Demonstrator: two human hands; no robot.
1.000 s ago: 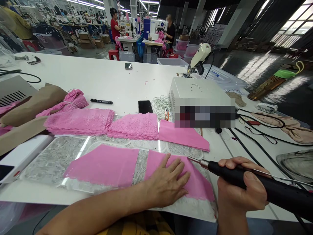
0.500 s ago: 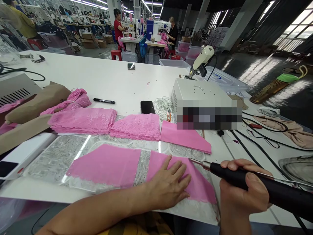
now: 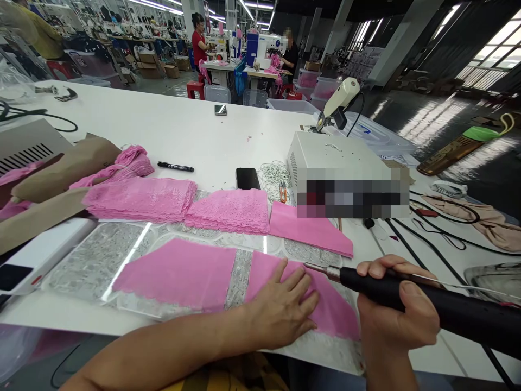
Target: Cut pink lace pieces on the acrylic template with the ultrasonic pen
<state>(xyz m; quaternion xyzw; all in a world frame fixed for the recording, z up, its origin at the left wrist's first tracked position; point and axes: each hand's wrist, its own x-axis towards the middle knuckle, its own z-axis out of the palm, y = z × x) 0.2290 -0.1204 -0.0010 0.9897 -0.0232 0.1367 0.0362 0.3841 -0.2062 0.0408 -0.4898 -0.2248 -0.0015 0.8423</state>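
Observation:
My left hand (image 3: 287,307) lies spread on the right pink fabric panel (image 3: 336,312), pressing it against the patterned mat (image 3: 93,255). In my right hand (image 3: 401,304) is a black-handled tool with a slim metal tip, like a soldering iron (image 3: 362,279), fingers wrapped round its handle. Its tip meets the upper edge of that panel, just beyond my left fingertips. A second pink panel (image 3: 179,274) lies flat to the left, a strip of mat between the two. Behind them are two stacks of pink lace pieces (image 3: 140,198) and a plain pink stack (image 3: 307,225).
A grey box-shaped machine (image 3: 337,157) stands behind on the right, cables (image 3: 431,250) running beside it. Orange snips (image 3: 283,191), white thread, a phone (image 3: 247,178) and a marker (image 3: 176,166) lie on the table. A bottle (image 3: 459,149) is far right. Other people sit at sewing machines beyond.
The tool's tip has slid left along the panel's upper edge, my right hand moving left with it. My left hand stays in place on the fabric.

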